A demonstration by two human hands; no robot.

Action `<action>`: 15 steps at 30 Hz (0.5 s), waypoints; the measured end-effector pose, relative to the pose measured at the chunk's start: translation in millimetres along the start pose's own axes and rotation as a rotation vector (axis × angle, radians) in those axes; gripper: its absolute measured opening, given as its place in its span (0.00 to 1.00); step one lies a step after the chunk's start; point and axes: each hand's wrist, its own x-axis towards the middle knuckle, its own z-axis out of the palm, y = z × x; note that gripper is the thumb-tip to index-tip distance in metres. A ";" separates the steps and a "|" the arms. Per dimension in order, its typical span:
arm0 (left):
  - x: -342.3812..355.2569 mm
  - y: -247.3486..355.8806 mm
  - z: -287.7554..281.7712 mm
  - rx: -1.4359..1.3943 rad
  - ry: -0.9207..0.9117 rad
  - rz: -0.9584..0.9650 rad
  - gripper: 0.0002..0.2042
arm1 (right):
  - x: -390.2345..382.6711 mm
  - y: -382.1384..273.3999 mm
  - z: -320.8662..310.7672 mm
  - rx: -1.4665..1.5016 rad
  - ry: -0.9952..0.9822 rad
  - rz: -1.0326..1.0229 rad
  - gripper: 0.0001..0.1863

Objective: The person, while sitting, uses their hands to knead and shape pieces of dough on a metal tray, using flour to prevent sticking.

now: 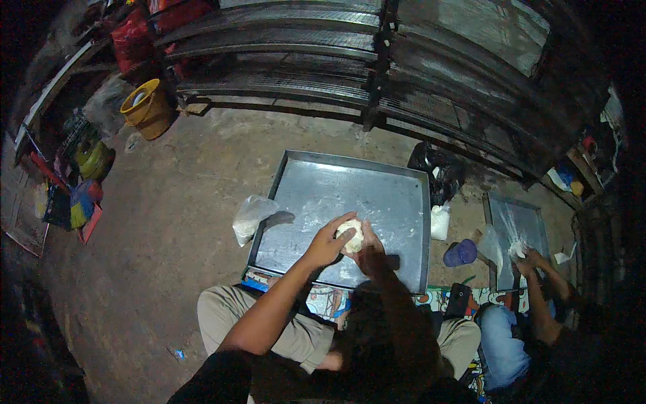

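Note:
A round, pale lump of dough (350, 237) is held between my two hands, over the near middle of a large metal tray (306, 178) on the floor. My left hand (328, 244) curves round its left side, thumb laid across the top. Against the right side presses my right hand (367, 252), partly in shadow. White flour smears mark the tray's surface. A clear plastic bag of whitish stuff (250, 219) leans at the tray's left edge.
Right of the tray are a white bag (439, 222), a purple container (461, 253) and a black plastic bag (436, 172). A co-worker's hands (523, 259) hold something pale over a second tray (528, 209). Racks (282, 50) stand behind; a yellow bucket (149, 114) sits far left.

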 end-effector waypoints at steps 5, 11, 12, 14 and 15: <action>0.2 -4.1 7.5 0.321 -0.147 0.183 0.39 | 14.6 10.5 -39.2 -0.499 0.044 -0.351 0.39; -2.9 9.0 0.2 0.670 -0.206 0.276 0.46 | -9.3 -5.6 -15.5 -0.651 -0.029 -0.472 0.42; -2.2 8.5 2.0 0.692 -0.176 0.290 0.45 | -9.7 -3.0 -20.6 -0.661 -0.084 -0.532 0.41; -5.9 3.7 -1.3 0.751 -0.092 0.302 0.42 | 3.3 13.8 -31.4 -0.386 -0.199 -0.481 0.39; -3.2 -0.8 -1.1 0.749 -0.042 0.405 0.36 | 5.4 16.4 -29.6 -0.279 -0.177 -0.410 0.38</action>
